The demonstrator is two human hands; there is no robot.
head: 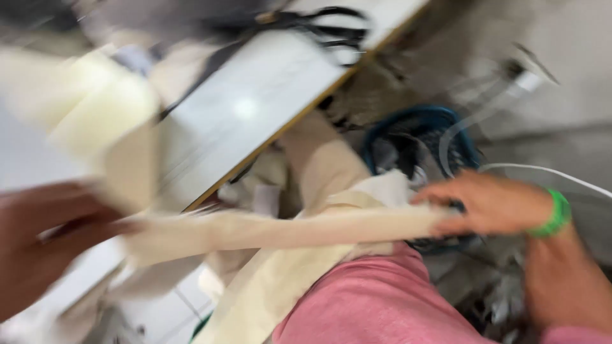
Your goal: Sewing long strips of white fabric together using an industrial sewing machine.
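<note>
A left hand and a right hand each grip one end of a cream cloth strip stretched below a white table, beside a blue basket on grey floor; motion blur obscures the table's clutter.

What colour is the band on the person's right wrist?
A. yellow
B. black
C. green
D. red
C: the wristband next to the right hand is bright green, while that hand grips one end of a cream strip of cloth.
</note>
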